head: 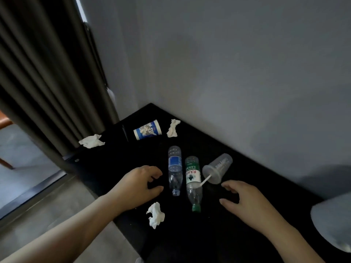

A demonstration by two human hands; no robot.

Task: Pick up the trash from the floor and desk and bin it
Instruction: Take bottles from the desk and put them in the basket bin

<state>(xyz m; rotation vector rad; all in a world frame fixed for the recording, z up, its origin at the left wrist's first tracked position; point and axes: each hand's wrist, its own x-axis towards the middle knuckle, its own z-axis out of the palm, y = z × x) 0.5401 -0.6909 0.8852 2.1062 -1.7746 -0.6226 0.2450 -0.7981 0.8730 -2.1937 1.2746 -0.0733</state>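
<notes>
- Clear plastic makes up the two bottles laid side by side on the black desk, between the hands. Both long axes run near to far, with the necks toward the near edge.
- The blue-label bottle is found just right of the left hand, with a small gap and no contact seen. That hand is held empty, its fingers loosely curved and its thumb parted toward the bottle's side.
- The green-label bottle, capped in green at its near end, lies just right of the blue one and to the left of the right hand. That hand is spread wide and nothing is held in it.
- A clear cup is tipped on its side just beyond the right fingertips. Its straw reaches to the green-label bottle.
- Each hand is judged nearer to its own bottle, so a sideways grip across each barrel is called for.
- One crumpled tissue lies near, beside the left wrist. A paper cup on its side and two more tissues are left farther off, well apart from both hands.
- No bin can be made out.
</notes>
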